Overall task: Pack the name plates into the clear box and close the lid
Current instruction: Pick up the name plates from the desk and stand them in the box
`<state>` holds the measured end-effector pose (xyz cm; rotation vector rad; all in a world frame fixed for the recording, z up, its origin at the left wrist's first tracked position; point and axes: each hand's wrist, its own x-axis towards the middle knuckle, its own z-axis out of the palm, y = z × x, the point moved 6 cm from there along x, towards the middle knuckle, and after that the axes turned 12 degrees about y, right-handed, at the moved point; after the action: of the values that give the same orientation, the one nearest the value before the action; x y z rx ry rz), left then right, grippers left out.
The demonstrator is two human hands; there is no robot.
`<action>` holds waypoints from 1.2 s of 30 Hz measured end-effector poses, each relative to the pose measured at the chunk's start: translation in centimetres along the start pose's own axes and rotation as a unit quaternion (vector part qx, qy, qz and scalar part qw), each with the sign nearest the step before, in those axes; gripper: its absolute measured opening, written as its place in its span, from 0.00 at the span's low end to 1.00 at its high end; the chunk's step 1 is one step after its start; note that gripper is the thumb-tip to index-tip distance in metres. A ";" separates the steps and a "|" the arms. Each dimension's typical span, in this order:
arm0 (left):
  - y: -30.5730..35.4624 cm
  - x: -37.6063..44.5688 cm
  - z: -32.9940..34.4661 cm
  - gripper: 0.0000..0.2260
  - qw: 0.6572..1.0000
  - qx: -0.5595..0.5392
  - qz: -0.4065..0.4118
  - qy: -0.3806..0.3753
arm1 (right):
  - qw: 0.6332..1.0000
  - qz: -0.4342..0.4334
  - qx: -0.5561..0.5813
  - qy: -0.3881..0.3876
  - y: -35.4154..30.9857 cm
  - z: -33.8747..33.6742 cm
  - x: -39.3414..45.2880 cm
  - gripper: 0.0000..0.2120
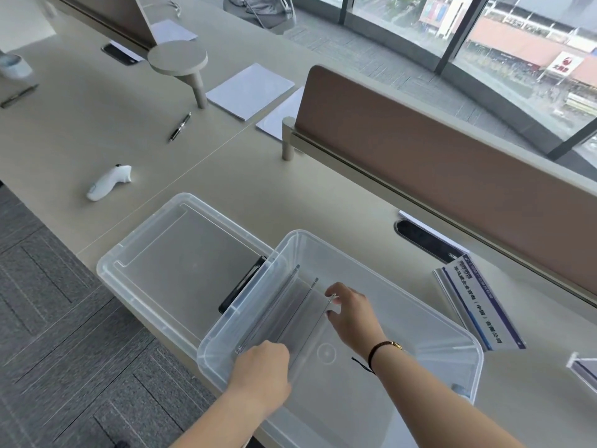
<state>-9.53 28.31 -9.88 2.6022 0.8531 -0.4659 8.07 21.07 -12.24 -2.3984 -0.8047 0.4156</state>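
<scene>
The clear box [416,295] stands open at the table's near edge. Inside its left end, clear acrylic name plates [284,315] stand on edge. My left hand [261,373] grips the near end of one plate with curled fingers. My right hand [350,313] pinches the far top corner of the same plate. The box's clear lid [181,253] lies flat on the table to the left, touching the box. Another name plate [478,305] with a blue and white printed card lies on the table right of the box. A further plate [584,367] shows at the right edge.
A black phone [242,286] lies under the lid's right edge. A white controller [108,182] rests further left on the table. Brown desk dividers [452,176] run behind the box. Paper sheets [248,90] and a pen [180,127] lie at the back.
</scene>
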 end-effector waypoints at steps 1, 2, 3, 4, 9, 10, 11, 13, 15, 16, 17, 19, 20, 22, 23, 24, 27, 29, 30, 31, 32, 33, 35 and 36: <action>-0.1 0.0 0.0 0.12 1.000 -0.006 -0.001 0.001 | 1.000 0.003 0.001 0.000 0.0 0.0 0.0 0.14; -0.1 0.0 0.0 0.12 1.000 -0.011 -0.002 0.002 | 1.000 0.005 0.001 -0.001 0.0 0.0 -0.1 0.14; -0.1 0.0 0.0 0.11 1.000 -0.014 -0.002 0.002 | 1.000 0.008 0.000 -0.002 -0.1 0.1 -0.1 0.15; -0.1 0.1 0.0 0.09 1.000 -0.016 0.000 0.002 | 1.000 0.012 0.001 -0.002 -0.1 0.1 -0.2 0.15; -0.1 0.2 0.1 0.10 1.000 -0.018 0.001 -0.001 | 1.000 0.026 0.011 -0.004 -0.1 0.1 -0.2 0.17; -0.1 0.2 0.1 0.10 1.000 -0.018 0.001 -0.001 | 1.000 0.029 0.011 -0.005 -0.1 0.1 -0.2 0.17; -0.1 0.2 0.1 0.09 1.000 -0.016 0.002 -0.001 | 0.999 0.032 0.010 -0.005 -0.1 0.2 -0.2 0.17; 0.0 0.2 0.0 0.06 1.000 -0.013 0.006 -0.001 | 0.999 0.037 0.010 -0.006 -0.2 0.2 -0.1 0.16; 0.0 0.2 0.1 0.04 1.000 -0.012 0.008 -0.001 | 0.999 0.042 0.009 -0.005 -0.2 0.1 -0.1 0.16; 0.0 0.2 0.1 0.04 1.000 -0.011 0.010 0.000 | 0.999 0.045 0.010 -0.005 -0.2 0.1 -0.2 0.16; 0.1 0.2 0.1 0.04 1.000 -0.011 0.013 0.002 | 0.999 0.049 0.011 -0.006 -0.2 0.1 -0.2 0.16; 0.2 0.2 0.1 0.05 1.000 -0.008 0.023 0.005 | 0.998 0.055 0.012 -0.009 -0.2 0.0 -0.3 0.17; 0.3 0.2 0.0 0.05 1.000 -0.005 0.028 0.003 | 0.998 0.055 0.011 -0.012 -0.3 -0.1 -0.4 0.17; 0.6 0.1 -0.2 0.05 0.999 0.003 0.039 -0.002 | 0.998 0.053 0.004 -0.027 -0.4 -0.3 -0.7 0.20; 0.7 0.0 -0.4 0.06 0.999 0.007 0.044 -0.004 | 0.998 0.053 0.002 -0.035 -0.5 -0.6 -0.9 0.22; 1.0 0.0 -0.8 0.06 0.999 0.013 0.049 -0.004 | 0.998 0.054 0.004 -0.039 -0.5 -1.0 -1.3 0.24; 2.6 0.3 -3.0 0.09 0.996 0.032 0.084 0.026 | 0.997 0.074 0.025 -0.017 -0.3 -3.2 -2.8 0.24; 4.5 0.9 -4.9 0.10 0.990 0.034 0.124 0.057 | 0.993 0.105 0.044 0.014 0.4 -5.3 -4.4 0.20; 5.8 1.3 -5.7 0.11 0.986 0.029 0.146 0.072 | 0.990 0.125 0.055 0.034 0.8 -6.4 -5.4 0.18; 7.2 1.6 -6.4 0.11 0.982 0.022 0.168 0.084 | 0.986 0.144 0.067 0.057 1.3 -7.6 -6.5 0.15; 8.7 2.0 -7.0 0.10 0.977 0.017 0.190 0.094 | 0.980 0.161 0.078 0.082 1.7 -8.8 -7.7 0.13; 10.4 2.2 -7.4 0.10 0.971 0.015 0.214 0.105 | 0.974 0.177 0.087 0.108 2.2 -10.0 -9.0 0.11; 14.0 2.4 -7.9 0.11 0.958 0.019 0.260 0.119 | 0.961 0.204 0.103 0.156 3.3 -12.3 -11.8 0.09; 15.9 2.2 -7.9 0.12 0.951 0.019 0.282 0.121 | 0.954 0.217 0.111 0.177 3.9 -13.4 -13.2 0.08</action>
<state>3.46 20.85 -0.11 2.8082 0.1307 0.0001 5.69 4.67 -2.59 -2.3283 -0.0637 0.2143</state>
